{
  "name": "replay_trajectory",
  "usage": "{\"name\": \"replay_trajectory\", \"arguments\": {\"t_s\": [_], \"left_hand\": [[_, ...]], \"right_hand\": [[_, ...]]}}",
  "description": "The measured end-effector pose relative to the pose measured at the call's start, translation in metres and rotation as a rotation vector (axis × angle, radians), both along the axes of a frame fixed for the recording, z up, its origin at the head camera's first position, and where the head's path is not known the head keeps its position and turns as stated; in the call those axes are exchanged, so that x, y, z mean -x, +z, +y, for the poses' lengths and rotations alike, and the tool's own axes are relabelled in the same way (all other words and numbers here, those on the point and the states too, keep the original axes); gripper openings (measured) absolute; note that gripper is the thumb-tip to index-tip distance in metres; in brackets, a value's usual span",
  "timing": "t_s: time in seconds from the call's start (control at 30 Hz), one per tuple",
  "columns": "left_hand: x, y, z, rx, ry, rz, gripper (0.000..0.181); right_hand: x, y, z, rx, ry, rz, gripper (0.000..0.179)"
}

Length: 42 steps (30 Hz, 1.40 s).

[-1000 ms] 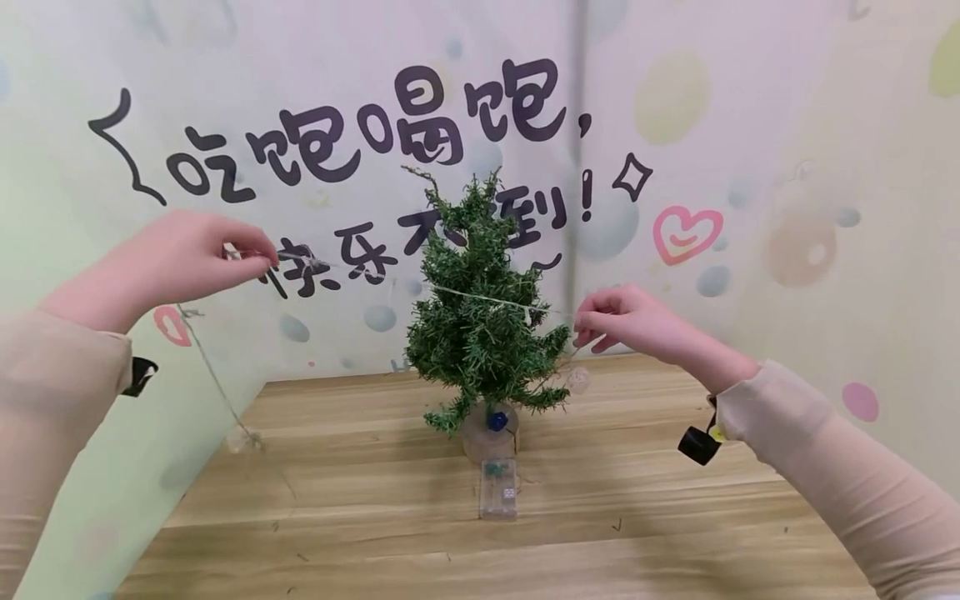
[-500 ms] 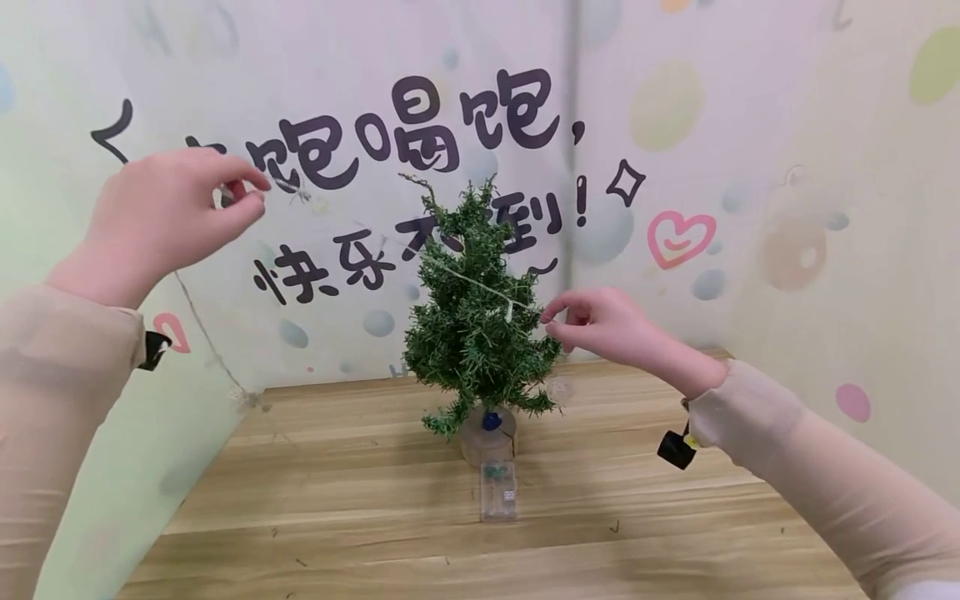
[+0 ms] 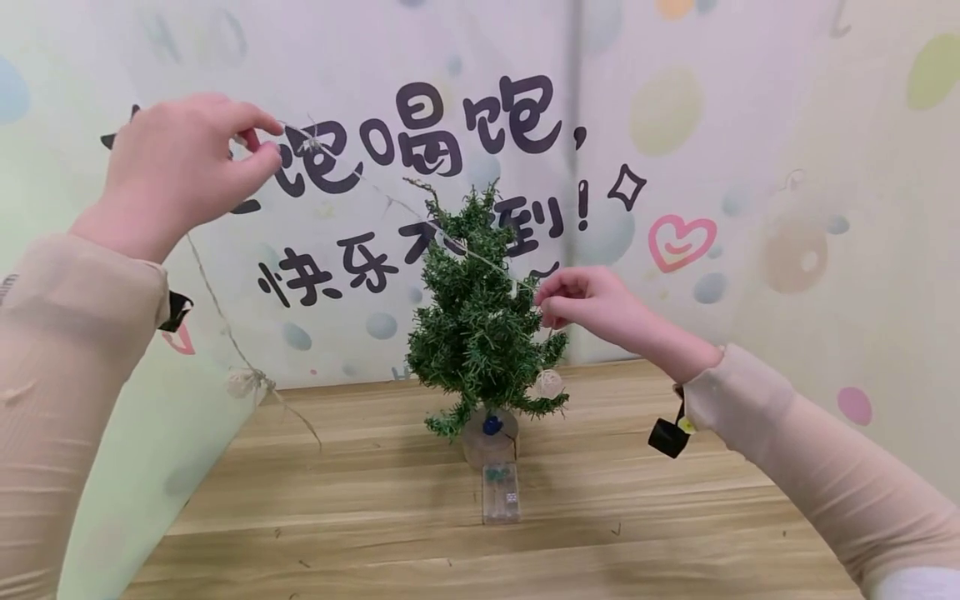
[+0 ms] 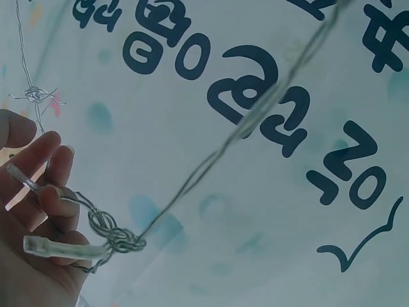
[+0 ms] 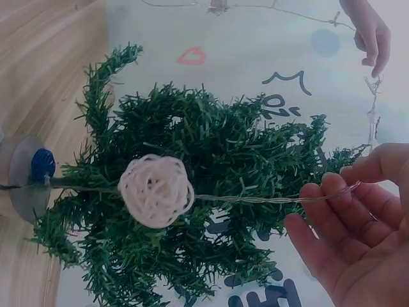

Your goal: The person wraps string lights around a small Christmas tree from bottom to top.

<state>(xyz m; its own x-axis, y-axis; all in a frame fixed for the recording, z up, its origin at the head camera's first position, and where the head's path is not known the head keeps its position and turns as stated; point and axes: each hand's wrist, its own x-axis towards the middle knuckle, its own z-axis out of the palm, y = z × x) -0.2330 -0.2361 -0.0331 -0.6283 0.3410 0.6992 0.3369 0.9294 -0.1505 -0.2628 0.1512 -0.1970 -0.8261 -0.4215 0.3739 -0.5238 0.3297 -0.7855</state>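
Note:
A small green artificial tree (image 3: 480, 312) stands in a clear base (image 3: 489, 437) on the wooden table (image 3: 675, 533). A thin wire light string (image 3: 390, 200) runs from my raised left hand (image 3: 247, 154) across the treetop to my right hand (image 3: 542, 302). My left hand (image 4: 38, 217) pinches the wire at upper left, with small clear bulbs (image 4: 61, 248) by its fingers. At the tree's right side my right hand (image 5: 348, 195) pinches the wire (image 5: 255, 199). A white woven ball (image 3: 547, 384) hangs from the string low on the tree, also seen as the ball (image 5: 156, 190). Another ball (image 3: 243, 385) dangles below my left hand.
A clear battery box (image 3: 500, 493) lies on the table in front of the tree's base. Walls with black lettering (image 3: 450, 125) and pastel dots close the corner behind the tree. A green panel (image 3: 127, 467) borders the table on the left.
My left hand has risen with the wire, lifting the dangling ball off the table. My right hand moved left and up against the tree, and the white ball now hangs by the lower branches.

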Motion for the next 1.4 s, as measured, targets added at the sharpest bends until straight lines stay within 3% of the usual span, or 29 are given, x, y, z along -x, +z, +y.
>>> {"name": "replay_trajectory", "arguments": {"t_s": [0.13,0.3,0.43,0.67,0.83,1.03,1.4], "left_hand": [[0.003,0.007,0.009,-0.016,-0.008,0.004,0.039],[0.010,0.016,0.023,-0.021,-0.006,-0.013,0.041],[0.017,0.023,0.033,-0.010,0.007,-0.068,0.044],[0.038,0.030,0.044,0.001,0.000,-0.165,0.049],[0.052,0.030,0.051,-0.003,0.006,-0.201,0.051],[0.062,0.031,0.063,0.002,-0.036,-0.258,0.054],[0.077,0.034,0.088,-0.011,-0.074,-0.332,0.057]], "right_hand": [[0.000,0.007,-0.001,0.030,0.005,-0.012,0.018],[0.000,0.015,-0.002,0.050,0.019,0.046,0.021],[-0.001,0.020,-0.002,0.050,0.038,0.126,0.027],[-0.003,0.022,0.001,0.008,0.067,0.235,0.055],[-0.002,0.019,0.005,-0.090,0.005,0.313,0.037],[0.000,0.015,0.012,-0.144,-0.071,0.286,0.029],[0.000,0.009,0.024,-0.088,-0.125,0.216,0.021]]}}
